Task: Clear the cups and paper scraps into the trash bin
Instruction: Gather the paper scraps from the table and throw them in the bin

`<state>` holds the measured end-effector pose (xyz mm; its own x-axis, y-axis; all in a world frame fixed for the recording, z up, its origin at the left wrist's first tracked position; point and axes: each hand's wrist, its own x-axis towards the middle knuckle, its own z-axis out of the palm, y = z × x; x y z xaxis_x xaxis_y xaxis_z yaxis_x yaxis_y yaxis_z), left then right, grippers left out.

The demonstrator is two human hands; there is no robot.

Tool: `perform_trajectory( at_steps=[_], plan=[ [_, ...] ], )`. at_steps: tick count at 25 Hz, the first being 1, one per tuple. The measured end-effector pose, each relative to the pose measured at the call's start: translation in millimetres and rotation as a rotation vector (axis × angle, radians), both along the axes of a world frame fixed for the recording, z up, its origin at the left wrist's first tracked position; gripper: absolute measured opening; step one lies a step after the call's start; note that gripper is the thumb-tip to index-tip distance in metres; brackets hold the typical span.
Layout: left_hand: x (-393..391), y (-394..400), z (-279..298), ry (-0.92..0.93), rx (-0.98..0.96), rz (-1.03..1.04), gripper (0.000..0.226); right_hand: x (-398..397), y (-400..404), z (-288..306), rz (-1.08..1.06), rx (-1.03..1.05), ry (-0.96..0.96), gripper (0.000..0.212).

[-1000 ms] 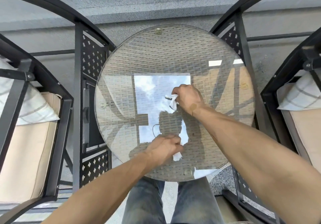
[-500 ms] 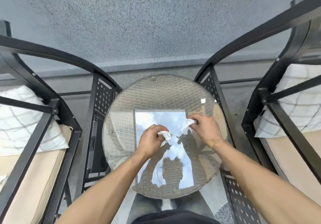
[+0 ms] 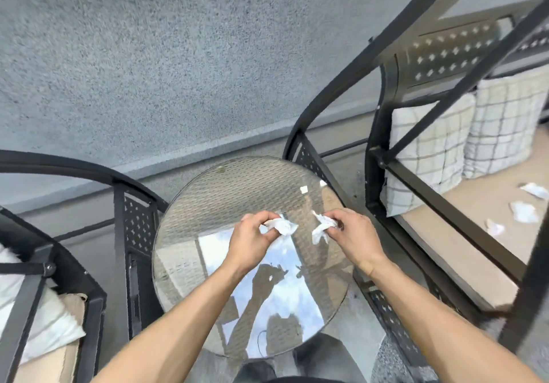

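Your left hand (image 3: 252, 241) has its grip closed on a crumpled paper scrap (image 3: 280, 226), and your right hand (image 3: 352, 235) is pinched on a second scrap (image 3: 321, 228); both wads stick out toward each other over the middle of the round glass bench (image 3: 208, 192), close but not touching. Nothing else lies on the glass that you can see. The relation that matters is to your right: three more loose scraps (image 3: 524, 211) lie on the tan chair seat (image 3: 463, 234), well apart from both hands, beyond the dark chair frame. Your right hand is the nearer one. No trash bin and no cups appear in view, so you cannot tell which way the bin lies.
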<state>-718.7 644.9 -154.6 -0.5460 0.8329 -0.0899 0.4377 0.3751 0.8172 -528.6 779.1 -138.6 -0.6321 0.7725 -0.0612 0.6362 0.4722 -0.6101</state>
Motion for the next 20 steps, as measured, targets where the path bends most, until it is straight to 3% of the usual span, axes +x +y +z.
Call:
perform_trajectory(
  at_steps=[8,15,20],
  plan=[
    [66,27,19,-0.019,0.032,-0.413,0.024,100,-71,10,-0.414,0.083,0.005,0.025],
    [197,38,34,-0.044,0.032,-0.799,0.037,232,-143,30,-0.850,0.102,-0.037,0.024],
    [313,33,48,0.014,0.064,-1.039,0.025,333,-208,43,-1.096,0.122,-0.046,0.022]
  ],
)
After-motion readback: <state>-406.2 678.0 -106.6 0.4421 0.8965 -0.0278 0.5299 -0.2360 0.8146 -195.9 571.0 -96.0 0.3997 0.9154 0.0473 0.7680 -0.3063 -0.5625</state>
